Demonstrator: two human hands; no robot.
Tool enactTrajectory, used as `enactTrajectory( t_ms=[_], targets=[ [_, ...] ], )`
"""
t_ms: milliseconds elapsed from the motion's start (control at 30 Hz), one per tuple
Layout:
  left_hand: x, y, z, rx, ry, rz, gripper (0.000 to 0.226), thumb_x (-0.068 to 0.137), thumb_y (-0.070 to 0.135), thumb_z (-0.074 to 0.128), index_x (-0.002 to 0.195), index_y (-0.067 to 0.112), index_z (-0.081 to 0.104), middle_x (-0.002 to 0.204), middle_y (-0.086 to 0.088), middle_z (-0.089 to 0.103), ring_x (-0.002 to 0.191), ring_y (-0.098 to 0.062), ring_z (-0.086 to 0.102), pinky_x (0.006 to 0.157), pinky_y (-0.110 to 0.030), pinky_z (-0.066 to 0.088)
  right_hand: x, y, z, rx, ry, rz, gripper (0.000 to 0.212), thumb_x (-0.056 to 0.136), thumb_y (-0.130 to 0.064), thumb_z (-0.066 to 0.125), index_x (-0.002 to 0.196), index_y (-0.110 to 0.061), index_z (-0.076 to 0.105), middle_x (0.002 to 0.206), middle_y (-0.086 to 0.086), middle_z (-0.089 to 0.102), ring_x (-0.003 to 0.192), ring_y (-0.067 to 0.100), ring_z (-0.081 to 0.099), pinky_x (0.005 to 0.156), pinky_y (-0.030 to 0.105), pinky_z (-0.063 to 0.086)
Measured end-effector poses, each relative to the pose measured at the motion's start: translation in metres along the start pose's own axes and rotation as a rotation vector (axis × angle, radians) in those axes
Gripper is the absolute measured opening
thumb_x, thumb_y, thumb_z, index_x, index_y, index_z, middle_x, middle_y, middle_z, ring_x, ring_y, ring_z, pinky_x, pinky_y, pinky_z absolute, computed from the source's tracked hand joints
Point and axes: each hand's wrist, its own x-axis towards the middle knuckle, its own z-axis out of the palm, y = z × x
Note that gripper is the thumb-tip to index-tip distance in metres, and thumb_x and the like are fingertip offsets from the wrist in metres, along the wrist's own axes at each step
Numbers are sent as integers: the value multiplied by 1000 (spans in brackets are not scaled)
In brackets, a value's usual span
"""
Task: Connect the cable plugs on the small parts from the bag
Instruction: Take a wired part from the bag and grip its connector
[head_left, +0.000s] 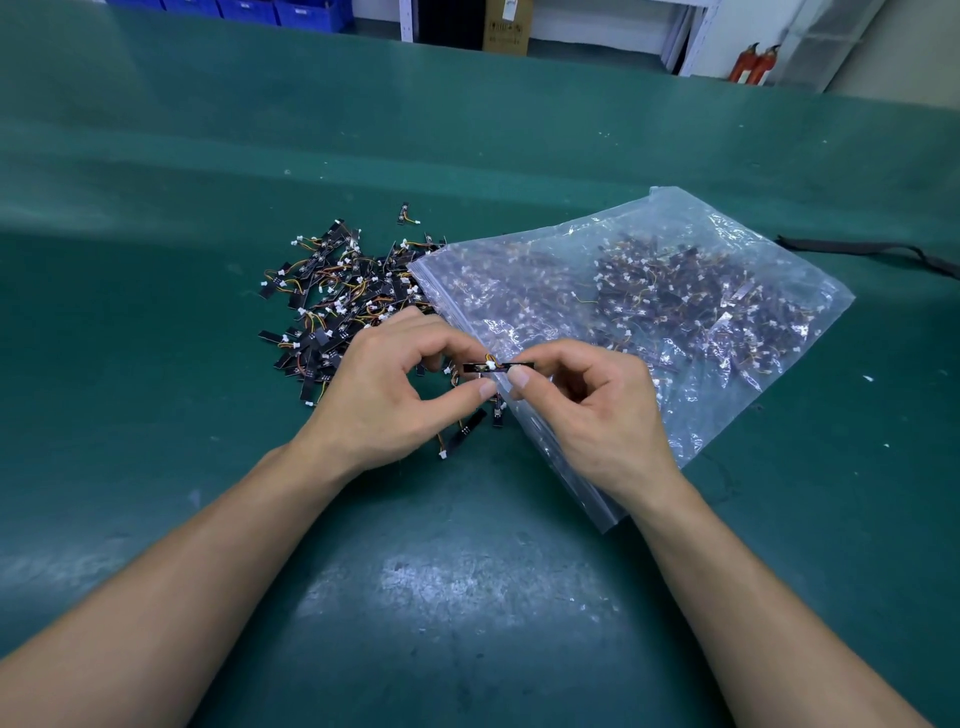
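A small black strip part with a white plug and a short orange cable is held level between both hands above the table. My left hand pinches its left end with thumb and fingers. My right hand pinches its right end. Behind my left hand lies a loose pile of the same small parts, black strips with white plugs and orange wires. A clear plastic bag holding many more of them lies to the right, its open mouth against the pile and under my right hand.
The table is covered by a green mat. A black strap lies at the right edge. Blue crates, a cardboard box and red fire extinguishers stand beyond the far edge.
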Motion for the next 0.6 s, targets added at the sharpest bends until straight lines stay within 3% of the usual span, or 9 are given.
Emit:
enactTrajectory(
  t_ms=[100, 267, 500, 600],
  targets=[
    [1, 0, 0, 7, 28, 24, 14, 83, 20, 78, 83, 31, 69, 77, 10, 69, 73, -19, 56, 68, -31, 46, 0, 0, -1, 7, -1, -2, 6, 88, -21, 74, 86, -25, 77, 68, -3, 70, 49, 1, 41, 50, 16, 33],
    [1, -2, 1, 32, 39, 59, 4, 84, 17, 78, 81, 17, 76, 75, 8, 68, 71, -21, 57, 66, -35, 47, -1, 0, 1, 35, 4, 10, 8, 84, -26, 78, 90, -30, 77, 71, -11, 70, 49, 4, 41, 49, 16, 34],
    [-1, 0, 0, -6, 13, 31, 2, 86, 21, 75, 84, 22, 74, 79, 12, 70, 76, -17, 58, 70, -35, 48, 1, 2, 1, -38, -6, -25, 10, 89, -22, 72, 80, -27, 75, 70, -9, 71, 53, 9, 53, 54, 18, 40],
    [0, -1, 1, 13, 18, 35, 7, 88, 18, 74, 82, 23, 72, 78, 13, 68, 75, -16, 58, 70, -34, 48, 0, 2, 2, -31, -2, -18, 8, 88, -22, 73, 81, -24, 76, 69, -8, 71, 51, 3, 48, 53, 16, 37]
  ],
)
